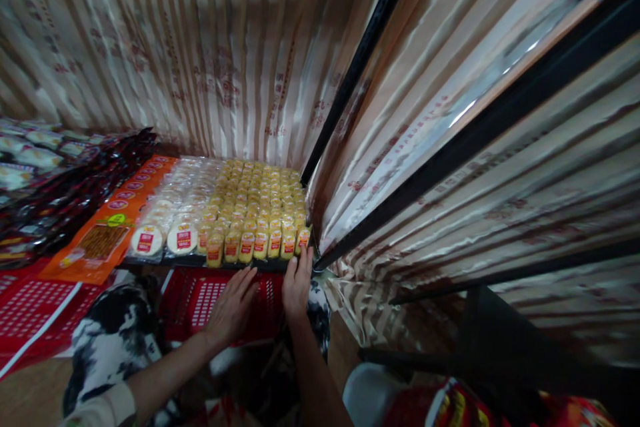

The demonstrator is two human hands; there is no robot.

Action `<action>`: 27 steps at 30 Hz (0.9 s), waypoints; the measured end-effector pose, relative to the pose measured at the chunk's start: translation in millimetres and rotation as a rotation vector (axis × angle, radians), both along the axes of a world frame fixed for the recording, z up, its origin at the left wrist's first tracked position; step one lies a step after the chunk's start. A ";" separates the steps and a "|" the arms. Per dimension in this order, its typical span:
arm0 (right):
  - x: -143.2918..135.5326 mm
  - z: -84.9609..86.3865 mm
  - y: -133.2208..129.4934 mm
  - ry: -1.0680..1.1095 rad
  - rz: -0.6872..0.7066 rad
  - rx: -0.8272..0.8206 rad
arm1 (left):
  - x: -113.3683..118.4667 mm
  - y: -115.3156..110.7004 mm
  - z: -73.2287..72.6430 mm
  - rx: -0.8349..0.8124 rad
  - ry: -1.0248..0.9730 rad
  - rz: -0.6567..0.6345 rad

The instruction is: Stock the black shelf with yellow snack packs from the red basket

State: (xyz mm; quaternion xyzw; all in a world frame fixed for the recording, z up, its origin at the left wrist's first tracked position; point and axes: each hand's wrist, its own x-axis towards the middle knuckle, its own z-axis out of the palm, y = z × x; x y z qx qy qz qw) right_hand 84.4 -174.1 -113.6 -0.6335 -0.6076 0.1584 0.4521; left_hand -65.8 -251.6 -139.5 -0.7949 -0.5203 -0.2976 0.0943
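Observation:
My right hand point(297, 285) reaches up to the front right corner of the shelf. Its fingers are stretched out, and the tips touch or nearly touch the end pack in the front row of small yellow wrapped packs point(261, 240). Lower and to the left, my left hand point(233, 305) is open, with its fingertips at the shelf's front edge point(255, 265) below the yellow packs. Neither hand visibly grips anything. The yellow packs stand in several tight rows and carry red and white labels. Left of them lie round white packs point(183, 239) in clear wrap, also with red labels.
An orange packet point(107, 240) and dark glossy packets point(65, 200) lie farther left. Red baskets point(200, 300) sit below the shelf edge. Black frame bars point(360, 60) and pleated printed curtains point(240, 47) close off the back and right. Red packaging point(450, 407) is at lower right.

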 end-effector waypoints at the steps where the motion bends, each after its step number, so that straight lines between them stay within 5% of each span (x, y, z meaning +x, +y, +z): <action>1: 1.0 -1.4 4.6 0.009 0.001 0.002 | -4.4 -4.9 0.5 0.006 0.000 0.006; 20: 5.7 -5.5 29.0 -0.130 -0.021 0.086 | -37.4 -27.6 3.4 -0.041 -0.040 0.041; 27: 3.3 -11.3 33.2 -0.165 -0.051 0.177 | -58.2 -17.7 17.9 -0.025 -0.168 0.144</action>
